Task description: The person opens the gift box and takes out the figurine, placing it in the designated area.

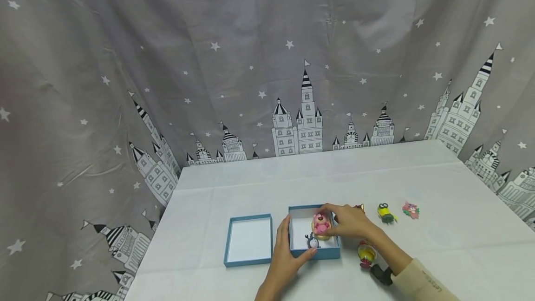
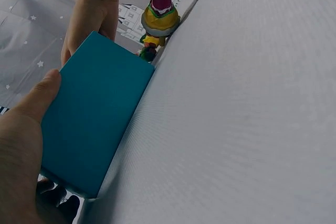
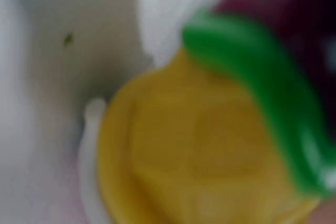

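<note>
A blue open-topped box (image 1: 328, 254) with a white inside stands on the table. My left hand (image 1: 285, 260) grips its near-left corner, fingers along the left wall and thumb on the front rim; in the left wrist view its teal side (image 2: 100, 119) shows beside the thumb (image 2: 39, 98). Within the box, my right hand (image 1: 353, 222) holds a pink bear figurine (image 1: 321, 225) between fingers and thumb. Near the bear lies a small grey-and-white figurine (image 1: 312, 241). A yellow figurine with a green band (image 3: 184, 140) fills the right wrist view, which hides the right hand's grasp.
Left of the box lies a blue-rimmed white lid (image 1: 250, 239). Below the right forearm are a yellow-and-red figurine (image 1: 367, 254) and a dark object (image 1: 381, 274). Farther right sit a yellow-green figurine (image 1: 386, 213) and a pink one (image 1: 411, 210). A brown figurine (image 1: 360, 207) is partly hidden.
</note>
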